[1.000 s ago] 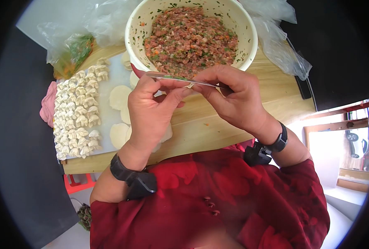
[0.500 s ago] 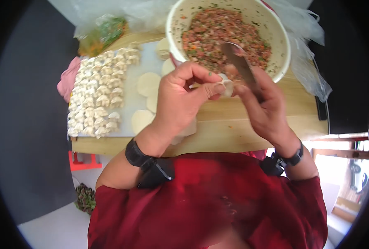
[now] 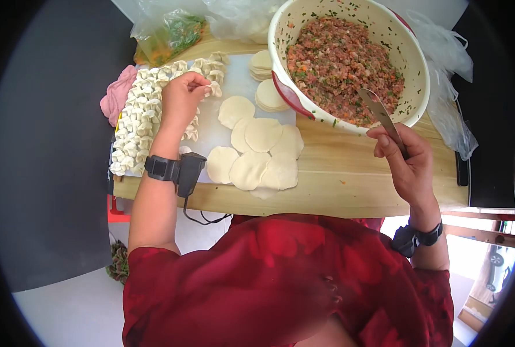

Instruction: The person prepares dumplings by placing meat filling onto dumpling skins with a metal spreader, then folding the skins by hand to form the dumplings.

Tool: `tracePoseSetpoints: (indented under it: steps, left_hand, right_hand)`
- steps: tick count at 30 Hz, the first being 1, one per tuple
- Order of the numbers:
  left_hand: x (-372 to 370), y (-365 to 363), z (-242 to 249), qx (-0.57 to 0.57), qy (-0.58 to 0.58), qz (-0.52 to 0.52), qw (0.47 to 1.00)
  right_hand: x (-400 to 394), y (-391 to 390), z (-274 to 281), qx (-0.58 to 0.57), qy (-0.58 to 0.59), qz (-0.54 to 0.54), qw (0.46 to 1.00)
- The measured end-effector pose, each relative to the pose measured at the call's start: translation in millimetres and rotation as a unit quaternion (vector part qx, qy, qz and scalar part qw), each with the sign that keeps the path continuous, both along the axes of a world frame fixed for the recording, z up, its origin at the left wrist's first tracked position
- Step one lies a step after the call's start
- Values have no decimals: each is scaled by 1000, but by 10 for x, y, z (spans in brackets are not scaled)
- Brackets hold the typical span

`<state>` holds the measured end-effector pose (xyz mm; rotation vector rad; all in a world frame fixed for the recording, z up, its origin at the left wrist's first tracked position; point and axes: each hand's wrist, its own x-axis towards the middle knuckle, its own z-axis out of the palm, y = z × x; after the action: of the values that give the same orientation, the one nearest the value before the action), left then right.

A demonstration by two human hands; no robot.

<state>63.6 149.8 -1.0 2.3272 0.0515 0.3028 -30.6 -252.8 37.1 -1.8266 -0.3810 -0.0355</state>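
My left hand (image 3: 183, 99) reaches over the rows of folded dumplings (image 3: 139, 115) and pinches one dumpling (image 3: 213, 89) at their right side. In my right hand (image 3: 409, 165) is a flat metal spatula (image 3: 383, 118), its tip over the meat filling (image 3: 344, 66) in the large white bowl (image 3: 419, 92). Round dough wrappers (image 3: 263, 136) lie overlapping on the pale board (image 3: 209, 139) and the wood between my hands. Two stacks of wrappers (image 3: 271, 94) stand beside the bowl's left wall.
A plastic bag with greens (image 3: 179, 34) lies at the back left, and a pink cloth (image 3: 117, 95) at the left edge. Clear plastic bags (image 3: 442, 63) lie right of the bowl. The wooden table's front edge (image 3: 338, 202) is near my body.
My hands have parted. The left moved left with the dumpling to the rows; the right moved right and down with the spatula. The camera view has shifted.
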Motion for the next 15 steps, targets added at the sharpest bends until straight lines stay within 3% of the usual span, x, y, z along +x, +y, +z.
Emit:
tracePoseSetpoints:
  steps: [6, 10, 12, 13, 15]
  left_hand:
    - [27, -84, 6, 128, -36, 29, 991]
    - [-12, -97, -15, 113, -45, 14, 993]
    - [-100, -189, 45, 207, -162, 25, 965]
    - [-139, -235, 50, 205, -161, 23, 965]
    - [-207, -337, 36, 95, -90, -38, 991]
  right_hand:
    - [-3, -54, -24, 1, 6, -11, 1000]
    - [2, -64, 15, -15, -11, -10, 1000]
    - [5, -73, 19, -7, -7, -15, 1000]
    - [11, -79, 22, 4, -6, -17, 1000]
    - [22, -100, 38, -10, -2, -20, 1000]
